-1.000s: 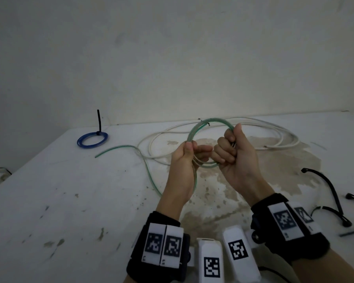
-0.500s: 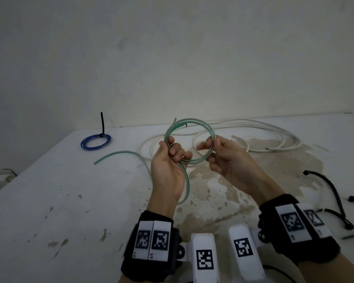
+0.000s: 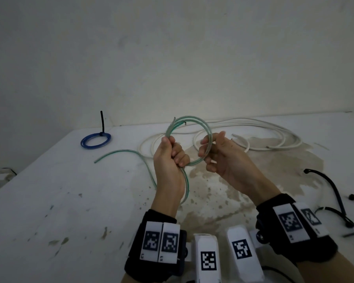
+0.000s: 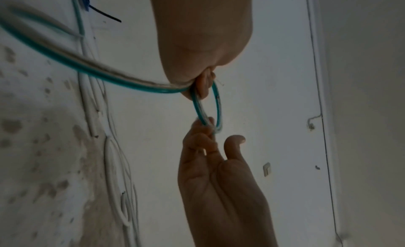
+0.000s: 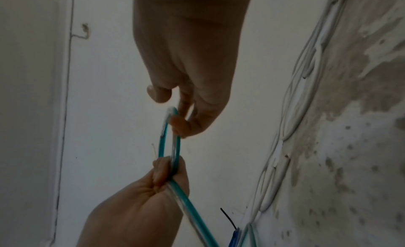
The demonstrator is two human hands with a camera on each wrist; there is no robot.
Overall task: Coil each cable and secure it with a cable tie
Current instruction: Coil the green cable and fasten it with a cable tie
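A green cable [image 3: 189, 127] is wound into a small coil held up above the white table [image 3: 70, 201]. My left hand [image 3: 176, 154] grips the coil at its lower left, fingers curled tight round the strands. My right hand [image 3: 209, 148] holds the coil's right side, with the strands between curled fingers and thumb. The cable's loose tail [image 3: 119, 153] drops from my left fist and trails left across the table. In the left wrist view the coil [image 4: 217, 105] hangs between both hands. In the right wrist view the coil [image 5: 163, 141] shows edge-on, with my left fist [image 5: 142, 207] below it.
A loose white cable [image 3: 264, 131] sprawls on the table behind my hands. A blue coil [image 3: 95, 139] with a black tie around it lies at the far left, near the wall. Black cable ties [image 3: 335, 193] lie at the right edge. The table has a large brown stain [image 3: 223, 190].
My hands have parted. The right hand went from a fist at the coil's bottom to a looser hold on its right side. The coil shifted left and slightly up.
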